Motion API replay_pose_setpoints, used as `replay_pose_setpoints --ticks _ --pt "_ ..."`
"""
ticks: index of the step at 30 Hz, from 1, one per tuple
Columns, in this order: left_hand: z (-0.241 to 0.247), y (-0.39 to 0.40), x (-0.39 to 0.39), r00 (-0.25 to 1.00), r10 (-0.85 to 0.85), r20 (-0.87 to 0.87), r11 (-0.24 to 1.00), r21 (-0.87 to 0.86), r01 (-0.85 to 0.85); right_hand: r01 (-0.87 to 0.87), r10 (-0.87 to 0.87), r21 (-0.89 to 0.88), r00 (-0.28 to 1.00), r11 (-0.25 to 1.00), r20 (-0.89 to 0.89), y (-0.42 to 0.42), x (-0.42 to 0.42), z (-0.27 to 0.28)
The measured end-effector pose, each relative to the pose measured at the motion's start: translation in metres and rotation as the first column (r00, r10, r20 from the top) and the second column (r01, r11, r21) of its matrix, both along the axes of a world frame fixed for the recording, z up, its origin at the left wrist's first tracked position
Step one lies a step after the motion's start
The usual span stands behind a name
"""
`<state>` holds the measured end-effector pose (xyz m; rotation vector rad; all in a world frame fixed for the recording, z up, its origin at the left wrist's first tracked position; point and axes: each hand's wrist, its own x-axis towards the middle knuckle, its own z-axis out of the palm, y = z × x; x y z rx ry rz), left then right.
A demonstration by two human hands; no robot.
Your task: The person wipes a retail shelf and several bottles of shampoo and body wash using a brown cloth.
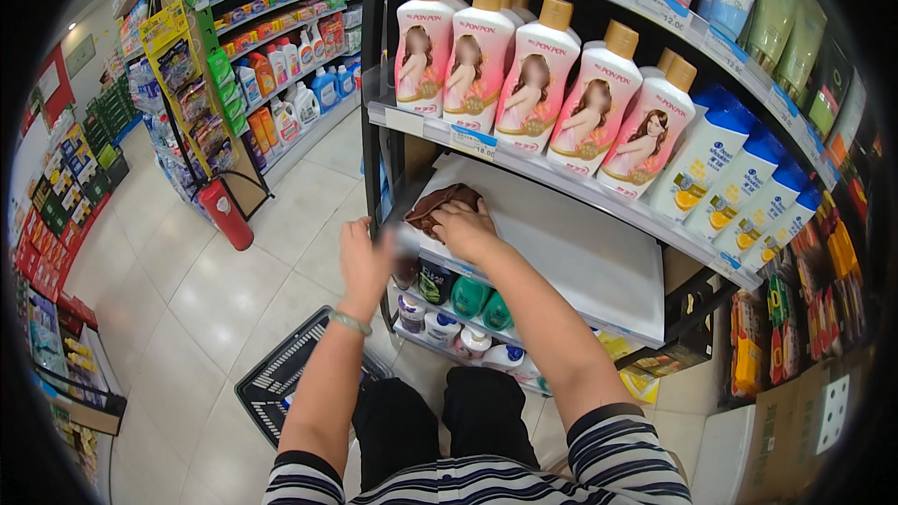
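Note:
My right hand (466, 228) rests on a crumpled brown cloth (449, 195), its fingers pressed into the folds. The cloth lies at the left end of a white shelf board (582, 252). To the left of this board, my left hand (365, 266) is raised beside the dark shelf upright, a bracelet (350, 323) at its wrist. Its fingers are partly curled. A blurred patch by the thumb hides whether it touches or holds anything. Just below the board's front edge are a black bottle (435, 282) and green bottles (469, 296).
Pink-and-white bottles with gold caps (537, 77) and blue-capped shampoo bottles (747, 182) line the shelf above. A black shopping basket (270, 372) sits on the floor, left of my knees. A red fire extinguisher (225, 214) stands farther left. At right is a cardboard box (793, 428).

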<state>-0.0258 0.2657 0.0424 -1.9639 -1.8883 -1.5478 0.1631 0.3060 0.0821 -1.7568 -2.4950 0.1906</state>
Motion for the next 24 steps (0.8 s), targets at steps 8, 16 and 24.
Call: replay_pose_setpoints --ticks 8,16,24 --pt "-0.016 0.074 -0.019 0.984 0.014 -0.175 0.991 -0.127 -0.037 0.154 -0.152 0.112 0.988 0.982 -0.029 0.064 0.003 -0.033" --pt "-0.001 0.076 -0.011 0.993 -0.1 0.054 0.993 -0.051 0.103 0.213 -0.199 0.135 0.974 0.968 -0.108 0.126 0.016 -0.041" --pt "-0.012 0.072 -0.011 0.993 -0.047 0.106 0.996 0.076 0.039 -0.121 0.121 0.017 0.992 0.992 0.045 0.117 -0.009 -0.043"
